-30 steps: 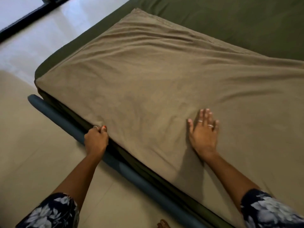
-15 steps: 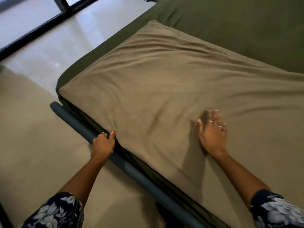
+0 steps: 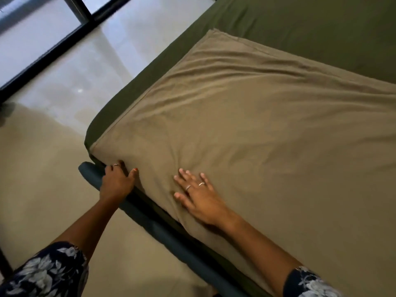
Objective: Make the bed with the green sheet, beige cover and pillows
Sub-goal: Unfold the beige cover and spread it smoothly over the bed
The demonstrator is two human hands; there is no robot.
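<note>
**Two hands on the beige cover at the bed's near corner**

Largest first: green sheet (image 3: 310, 28) stretched over the mattress, showing along the far side and the left edge. On top of it, beige cover (image 3: 246, 129), creased in long folds toward its far corner, reaching the near edge of the bed and hanging slightly over it. Below that edge, blue-grey padded frame rail (image 3: 162, 232), running diagonally along the tiled floor (image 3: 42, 179). Dark window frame (image 3: 64, 37) at upper left.

Right hand (image 3: 199, 196) flat on the cover, palm down, fingers spread and straight, two rings visible. Left hand (image 3: 116, 181) at the cover's near corner, fingers curled over the hanging edge, thumb on top, pinching the fabric just above the rail. Floral sleeves (image 3: 47, 273) at both lower corners.
</note>
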